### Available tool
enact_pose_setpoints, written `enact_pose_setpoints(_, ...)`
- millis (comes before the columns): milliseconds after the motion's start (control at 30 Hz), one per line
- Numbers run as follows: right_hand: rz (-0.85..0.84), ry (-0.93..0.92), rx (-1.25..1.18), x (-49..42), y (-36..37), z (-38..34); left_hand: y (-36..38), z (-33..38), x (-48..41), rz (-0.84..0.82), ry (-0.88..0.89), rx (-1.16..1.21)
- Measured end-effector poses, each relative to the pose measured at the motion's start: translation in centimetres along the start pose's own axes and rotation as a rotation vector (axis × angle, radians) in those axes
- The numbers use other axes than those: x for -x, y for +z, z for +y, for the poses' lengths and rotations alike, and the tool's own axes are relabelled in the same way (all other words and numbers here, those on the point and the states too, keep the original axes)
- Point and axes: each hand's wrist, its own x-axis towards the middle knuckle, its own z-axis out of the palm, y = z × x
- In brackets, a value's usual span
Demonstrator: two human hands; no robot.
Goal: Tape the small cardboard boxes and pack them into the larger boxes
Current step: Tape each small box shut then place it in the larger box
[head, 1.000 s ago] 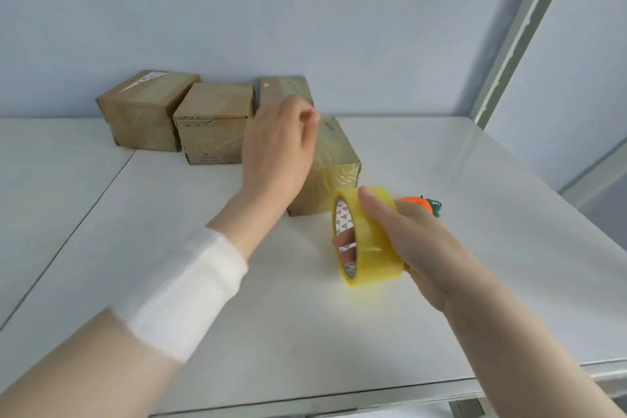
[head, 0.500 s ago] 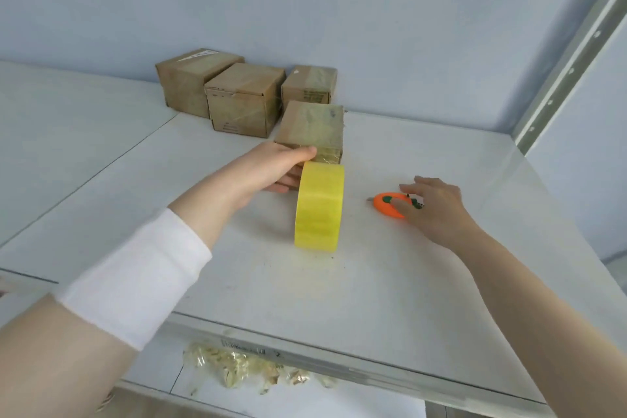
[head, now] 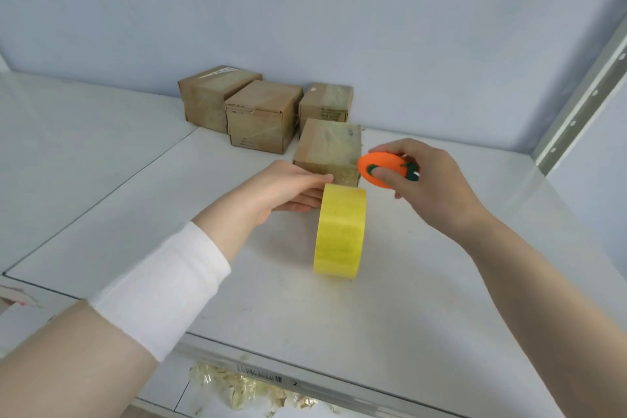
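1. Pinching the orange cutter point(head: 383, 170) between thumb and fingers, our right hand point(head: 431, 187) hovers just right of the taped small box point(head: 327, 146).
2. Our left hand point(head: 281, 190), fingers nearly straight, touches the yellow tape roll point(head: 341, 234), which stands on edge on the shelf point(head: 441, 282) just in front of that box.
3. The seam between roll and box lies down-left of the cutter, so the right grip is nearer for the cut.

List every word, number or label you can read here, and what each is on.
"2": on the shelf-edge label, beside a barcode.
Print on the middle cardboard box: too small to read.
Print on the rear right box: blurred.
The white sticker on the left box: unreadable.
No text shows on the orange cutter or the tape roll.
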Motion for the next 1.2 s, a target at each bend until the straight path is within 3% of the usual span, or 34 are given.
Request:
enact_pose_setpoints(167,-0.016,-0.217,0.247,-1.3,1.3,-1.3,-0.1,-0.3,-0.3,-0.039,0.04,0.035)
enact_pose_setpoints(367,-0.068,-0.316,0.345,-2.2,2.1,-1.1,0.0,-0.4,-0.5,-0.055,0.048,0.101)
enact_pose_setpoints(1100,-0.212,-0.298,0.575,-1.9,-0.8,-0.2,0.1,-0.3,-0.3,-0.026,0.022,0.129)
enact_pose_setpoints(1200,-0.124,-0.273,0.417,-2.3,-1.4,-0.4,0.0,-0.2,0.2,-0.052,0.037,0.149)
